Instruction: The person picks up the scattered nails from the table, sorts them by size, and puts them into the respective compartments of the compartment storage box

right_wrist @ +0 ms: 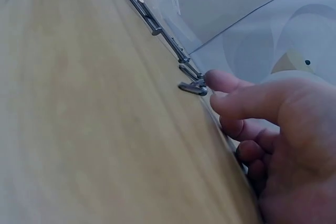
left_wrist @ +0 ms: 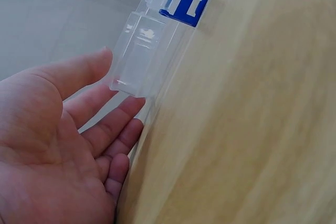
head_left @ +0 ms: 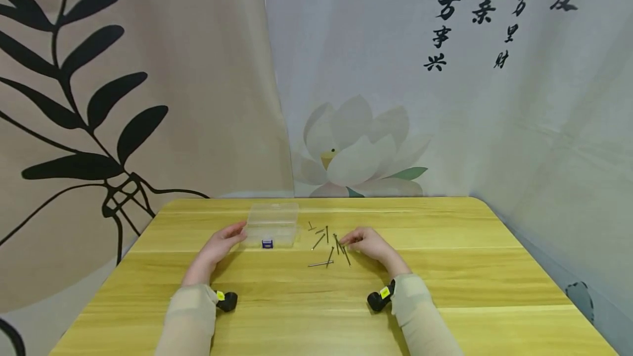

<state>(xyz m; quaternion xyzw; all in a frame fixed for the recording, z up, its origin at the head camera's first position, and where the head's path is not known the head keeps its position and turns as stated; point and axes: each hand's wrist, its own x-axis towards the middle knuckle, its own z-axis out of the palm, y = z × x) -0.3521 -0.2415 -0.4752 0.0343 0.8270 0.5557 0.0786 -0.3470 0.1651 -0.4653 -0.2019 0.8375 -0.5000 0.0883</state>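
A clear plastic box (head_left: 272, 231) with a blue latch (left_wrist: 186, 4) at its front lies on the table, left of several loose metal nails (head_left: 318, 242). My left hand (head_left: 226, 242) is at the box's left side, fingers loosely bent with their tips against or very near its corner; the thumb stands apart. My right hand (head_left: 368, 242) reaches in from the right of the nails. Its thumb and index tips are close together beside the nail ends (right_wrist: 197, 86). Whether they pinch a nail cannot be told. The other right fingers are curled by the tabletop.
The wooden table (head_left: 296, 312) has its far edge just behind the box. A cloth backdrop (head_left: 212, 70) with printed leaves, a lotus and writing hangs behind it. Black wrist cameras (head_left: 227, 301) sit at both cuffs.
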